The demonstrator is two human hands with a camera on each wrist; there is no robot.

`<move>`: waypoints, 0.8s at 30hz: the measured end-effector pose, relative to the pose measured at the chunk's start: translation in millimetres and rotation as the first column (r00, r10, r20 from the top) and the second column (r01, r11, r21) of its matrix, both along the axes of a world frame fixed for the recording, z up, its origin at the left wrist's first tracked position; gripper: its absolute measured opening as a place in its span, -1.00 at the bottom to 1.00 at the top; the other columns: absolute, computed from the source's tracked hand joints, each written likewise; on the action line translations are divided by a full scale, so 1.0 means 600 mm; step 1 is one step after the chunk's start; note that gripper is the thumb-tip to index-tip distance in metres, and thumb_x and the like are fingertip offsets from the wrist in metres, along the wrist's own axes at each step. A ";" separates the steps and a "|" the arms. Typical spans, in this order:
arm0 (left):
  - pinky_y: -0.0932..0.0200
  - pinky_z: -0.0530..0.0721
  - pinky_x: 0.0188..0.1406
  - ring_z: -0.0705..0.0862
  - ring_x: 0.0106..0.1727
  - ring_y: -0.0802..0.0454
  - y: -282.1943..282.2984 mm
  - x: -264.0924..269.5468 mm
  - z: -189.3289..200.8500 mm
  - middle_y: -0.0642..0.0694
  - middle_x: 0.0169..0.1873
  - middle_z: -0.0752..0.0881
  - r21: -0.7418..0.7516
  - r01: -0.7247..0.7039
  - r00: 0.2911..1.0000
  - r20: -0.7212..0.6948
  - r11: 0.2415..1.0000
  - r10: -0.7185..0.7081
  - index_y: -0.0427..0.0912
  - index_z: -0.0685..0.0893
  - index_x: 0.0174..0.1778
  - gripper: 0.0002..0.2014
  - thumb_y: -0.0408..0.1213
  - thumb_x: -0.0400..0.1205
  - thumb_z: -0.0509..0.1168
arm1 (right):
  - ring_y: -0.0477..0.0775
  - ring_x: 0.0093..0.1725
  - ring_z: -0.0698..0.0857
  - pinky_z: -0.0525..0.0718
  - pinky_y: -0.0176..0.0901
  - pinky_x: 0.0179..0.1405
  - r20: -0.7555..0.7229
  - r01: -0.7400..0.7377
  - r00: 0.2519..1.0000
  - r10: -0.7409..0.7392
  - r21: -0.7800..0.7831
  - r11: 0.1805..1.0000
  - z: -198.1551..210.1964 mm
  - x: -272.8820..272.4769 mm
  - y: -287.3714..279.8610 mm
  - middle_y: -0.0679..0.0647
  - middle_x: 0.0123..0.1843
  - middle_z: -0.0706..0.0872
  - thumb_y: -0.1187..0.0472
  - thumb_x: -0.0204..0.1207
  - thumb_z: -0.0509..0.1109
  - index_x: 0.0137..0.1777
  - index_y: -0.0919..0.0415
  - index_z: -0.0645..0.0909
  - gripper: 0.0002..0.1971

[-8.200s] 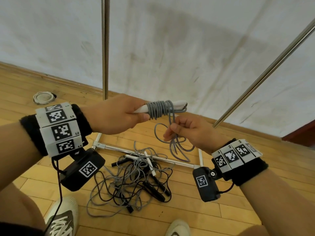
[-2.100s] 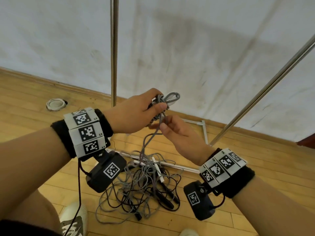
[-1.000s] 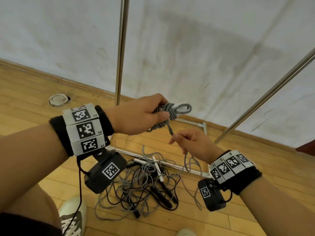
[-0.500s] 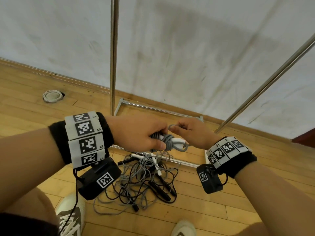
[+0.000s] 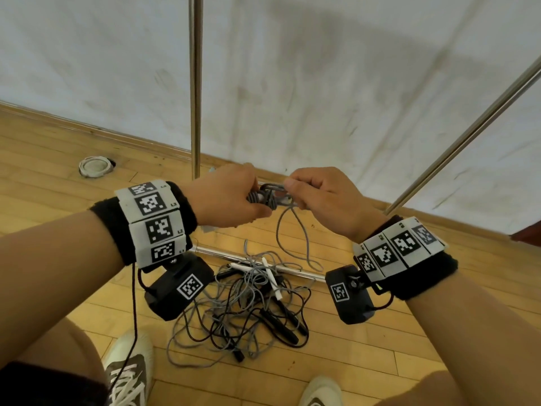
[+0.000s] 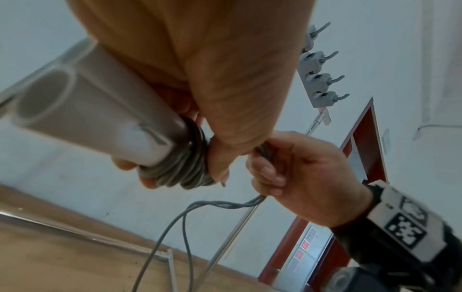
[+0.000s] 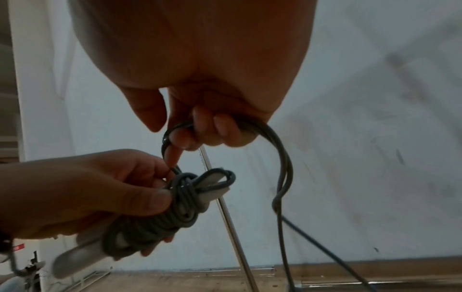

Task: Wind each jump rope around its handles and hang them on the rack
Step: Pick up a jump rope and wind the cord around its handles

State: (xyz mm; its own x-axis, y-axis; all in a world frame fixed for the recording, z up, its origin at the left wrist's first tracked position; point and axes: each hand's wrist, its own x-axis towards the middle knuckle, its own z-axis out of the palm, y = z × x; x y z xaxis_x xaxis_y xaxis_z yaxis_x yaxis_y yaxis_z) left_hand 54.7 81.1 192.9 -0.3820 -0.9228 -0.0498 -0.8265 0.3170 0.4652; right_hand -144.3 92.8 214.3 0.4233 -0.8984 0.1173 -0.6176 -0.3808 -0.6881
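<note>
A grey jump rope [image 5: 265,198] is wound in tight coils round its two white handles [image 6: 100,118]. My left hand [image 5: 234,197] grips this bundle at chest height. My right hand [image 5: 304,191] is close against the bundle's right end and pinches the rope there, with a strand curled round one finger [image 7: 175,136]. A small loop crosses the handle tips [image 7: 217,179]. From the right hand a loose doubled length of rope [image 5: 292,238] hangs toward the floor. The rack's upright pole [image 5: 195,83] stands just behind the hands.
A tangled pile of grey and black jump ropes [image 5: 248,303] with white and black handles lies on the wooden floor by the rack's base bar [image 5: 222,254]. A slanted rack pole [image 5: 468,136] runs up on the right. My shoes [image 5: 128,370] stand before the pile.
A second ago my right hand was lower and away from the bundle, drawing the rope out. It has since come up against the bundle's end, and a slack doubled length hangs below.
</note>
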 end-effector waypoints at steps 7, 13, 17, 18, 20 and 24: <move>-0.05 0.80 -0.30 0.76 -0.35 0.10 0.001 0.008 0.011 0.01 -0.27 0.77 0.053 0.022 0.989 -0.147 0.998 -0.014 -0.10 0.53 0.07 -0.66 0.07 0.60 0.36 | -0.19 -0.51 0.57 0.50 -0.38 -0.47 0.199 -0.044 0.980 -0.004 0.237 0.970 -0.012 0.005 0.013 -0.01 -0.43 0.74 0.34 0.56 0.47 -0.13 0.18 0.74 -0.93; 0.00 0.79 -0.15 0.78 -0.21 0.11 0.015 0.014 0.029 -0.02 -0.16 0.78 0.173 0.156 0.958 -0.265 0.972 -0.107 -0.05 0.57 0.19 -0.75 -0.11 0.63 0.38 | -0.14 -0.55 0.55 0.48 -0.36 -0.54 0.198 -0.022 0.980 -0.030 0.256 0.966 -0.020 -0.006 0.018 0.05 -0.45 0.76 0.28 0.50 0.55 -0.29 0.15 0.70 -0.84; 0.05 0.81 -0.07 0.80 -0.19 0.19 0.017 0.011 0.030 0.02 -0.11 0.81 0.129 0.071 0.945 -0.327 0.989 -0.025 -0.08 0.57 0.27 -0.65 -0.11 0.62 0.42 | -0.10 -0.52 0.59 0.52 -0.34 -0.51 0.240 0.024 0.968 -0.074 0.206 0.978 -0.032 -0.003 0.020 0.10 -0.40 0.79 0.29 0.50 0.55 -0.29 0.14 0.75 -0.86; 0.08 0.81 -0.06 0.81 -0.20 0.20 0.015 0.010 0.032 0.02 -0.11 0.83 0.134 0.030 0.931 -0.365 0.991 0.021 -0.10 0.57 0.27 -0.63 -0.12 0.60 0.45 | -0.09 -0.49 0.62 0.53 -0.33 -0.49 0.251 0.028 0.965 -0.079 0.202 0.979 -0.034 -0.004 0.020 0.10 -0.37 0.81 0.32 0.51 0.53 -0.25 0.13 0.76 -0.86; 0.08 0.83 -0.07 0.82 -0.22 0.19 0.013 0.012 0.036 0.01 -0.14 0.84 0.147 -0.022 0.894 -0.440 0.989 0.085 -0.16 0.61 0.23 -0.64 -0.18 0.57 0.49 | -0.10 -0.38 0.68 0.59 -0.26 -0.41 0.282 0.002 0.957 -0.064 0.217 0.976 -0.037 -0.008 0.018 0.06 -0.28 0.84 0.44 0.55 0.45 -0.11 0.06 0.77 -0.77; 0.06 0.84 -0.10 0.84 -0.21 0.12 0.014 0.018 0.048 -0.01 -0.17 0.86 0.138 -0.022 0.850 -0.519 0.990 0.092 -0.19 0.67 0.17 -0.68 -0.23 0.54 0.52 | -0.12 -0.31 0.71 0.62 -0.30 -0.35 0.316 -0.060 0.948 -0.033 0.280 0.958 -0.046 -0.022 0.013 0.06 -0.20 0.84 0.48 0.59 0.38 0.10 0.14 0.76 -0.74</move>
State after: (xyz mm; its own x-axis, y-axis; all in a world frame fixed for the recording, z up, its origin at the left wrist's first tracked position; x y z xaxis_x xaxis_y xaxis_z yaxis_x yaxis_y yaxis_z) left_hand 65.7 89.8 221.6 -0.3305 -0.9434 0.0284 -0.4647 0.1888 0.8651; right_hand -157.8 100.7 186.9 0.4190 -0.9079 -0.0116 -0.3483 -0.1488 -0.9255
